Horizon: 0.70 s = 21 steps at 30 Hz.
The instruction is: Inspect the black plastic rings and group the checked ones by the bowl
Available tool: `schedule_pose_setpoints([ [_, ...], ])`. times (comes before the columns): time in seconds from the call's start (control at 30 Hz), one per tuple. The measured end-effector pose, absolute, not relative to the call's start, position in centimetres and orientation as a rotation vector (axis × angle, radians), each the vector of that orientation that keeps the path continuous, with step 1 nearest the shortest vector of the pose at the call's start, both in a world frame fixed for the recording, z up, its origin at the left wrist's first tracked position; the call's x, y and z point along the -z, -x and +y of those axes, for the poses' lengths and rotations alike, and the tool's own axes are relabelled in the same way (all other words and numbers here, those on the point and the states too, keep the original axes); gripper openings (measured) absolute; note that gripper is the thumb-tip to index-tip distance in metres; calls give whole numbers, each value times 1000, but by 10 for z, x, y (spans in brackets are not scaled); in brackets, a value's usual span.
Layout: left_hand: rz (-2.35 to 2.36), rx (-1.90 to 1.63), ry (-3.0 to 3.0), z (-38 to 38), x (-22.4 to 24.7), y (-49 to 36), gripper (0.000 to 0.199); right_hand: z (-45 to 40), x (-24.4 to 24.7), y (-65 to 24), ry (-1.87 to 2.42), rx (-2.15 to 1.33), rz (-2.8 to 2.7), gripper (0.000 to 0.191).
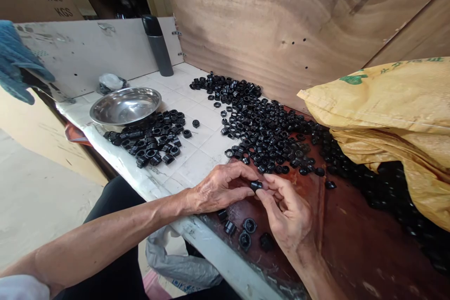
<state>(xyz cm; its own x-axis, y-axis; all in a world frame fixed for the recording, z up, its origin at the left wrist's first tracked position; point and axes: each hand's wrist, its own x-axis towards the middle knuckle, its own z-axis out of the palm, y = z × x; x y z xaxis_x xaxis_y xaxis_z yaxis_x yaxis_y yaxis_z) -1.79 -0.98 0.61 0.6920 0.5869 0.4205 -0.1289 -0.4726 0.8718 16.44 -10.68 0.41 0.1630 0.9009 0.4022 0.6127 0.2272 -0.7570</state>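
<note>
Well, at the far left a blue cloth (16, 61) is hanging over a pale board (87, 51), and a steel bowl (124, 105) is sitting on the white-tiled counter (207, 124) near a grey flask with a black cap (158, 47), while a loose pile of black plastic fittings (144, 139) is lying just in front of the bowl. Further right, the left hand (220, 188) is holding its fingers curled and nearly closed, its thumb and forefinger pressing on one small black ring-shaped fitting (256, 185), which is being held up between both hands, above a reddish wooden board (337, 225). The right hand (286, 211) is also nearly closed, with its thumb and forefinger pinching the same fitting from the other side. Each piece is looking light, stiff and smooth, so it is likely to slip or roll, and its outer rim seems the surest place to grip. A few loose fittings (249, 225) are lying below the hands, a large heap of fittings (267, 136) is spreading across tile and board, and a yellow woven sack (383, 112) is slumping at the far right, with more dark pieces lying beneath it
</note>
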Motion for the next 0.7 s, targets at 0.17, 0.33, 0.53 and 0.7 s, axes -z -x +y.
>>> schedule_pose_setpoints([
  [0.17, 327, -897, -1924, -11, -5, 17, 22, -109, -5, -165, 1454, -313, -1626, 11],
  [0.33, 390, -892, -1883, -10, -2, 20, 22, -108, -10, -167, 1430, -380, -1696, 14],
  [0.53, 325, -835, -1926, -10, -3, 20, 25, -104, -2, -169, 1521, -250, -1725, 42],
  [0.7, 370, -873, -1839, -11, -2, 19, 24, -108, -10, -166, 1452, -335, -1666, 21],
])
